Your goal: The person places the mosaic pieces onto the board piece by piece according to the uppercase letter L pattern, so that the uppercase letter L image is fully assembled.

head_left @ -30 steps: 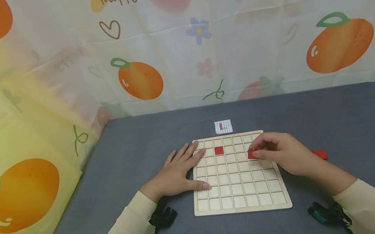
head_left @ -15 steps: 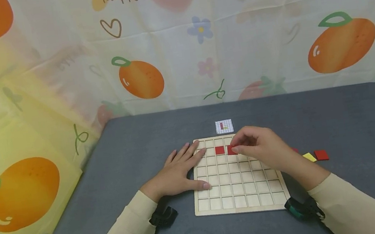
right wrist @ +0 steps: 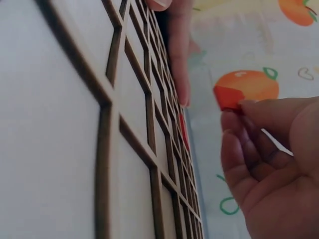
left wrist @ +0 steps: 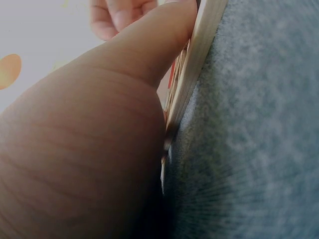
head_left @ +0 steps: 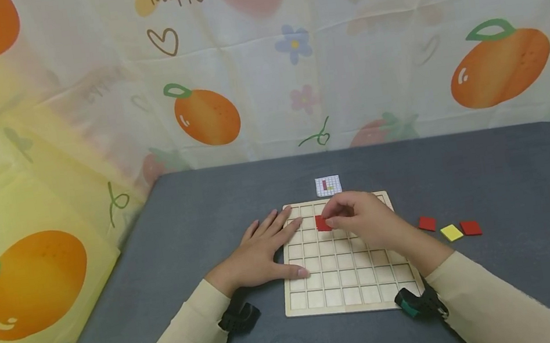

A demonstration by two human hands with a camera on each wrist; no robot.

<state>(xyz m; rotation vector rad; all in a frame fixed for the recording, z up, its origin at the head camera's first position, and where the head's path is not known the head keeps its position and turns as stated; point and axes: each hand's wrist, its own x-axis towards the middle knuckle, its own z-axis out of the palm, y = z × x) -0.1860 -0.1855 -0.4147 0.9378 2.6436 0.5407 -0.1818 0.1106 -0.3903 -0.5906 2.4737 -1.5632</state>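
- Fingers of your right hand [head_left: 370,219] pinch a red square tile [head_left: 322,224] over the far part of the board [head_left: 331,279]; your fingertips cover its right side.
- A second red tile [right wrist: 184,132] lies on the board in the right wrist view, seen nearly edge-on; from the head you cannot separate its outline from the held one.
- Your left hand [head_left: 258,260] rests with fingers spread apart across the board's left edge, thumb on the cells; its palm is hidden from the head.
- In the left wrist view your thumb and its base block most of the board, leaving a sliver of its side.
- Your right sleeve [head_left: 482,295] and the black wrist mount [head_left: 415,303] overlap the board's near right corner, so you cannot see it.
- The printed card [head_left: 328,185] lies just beyond the far edge; its marks are too small to read.
- Off the right edge, bare tabletop [head_left: 519,178] separates the board from a loose red tile [head_left: 427,224], a yellow tile [head_left: 452,233] and another red tile [head_left: 470,228]; you cannot tell whether the last two touch.
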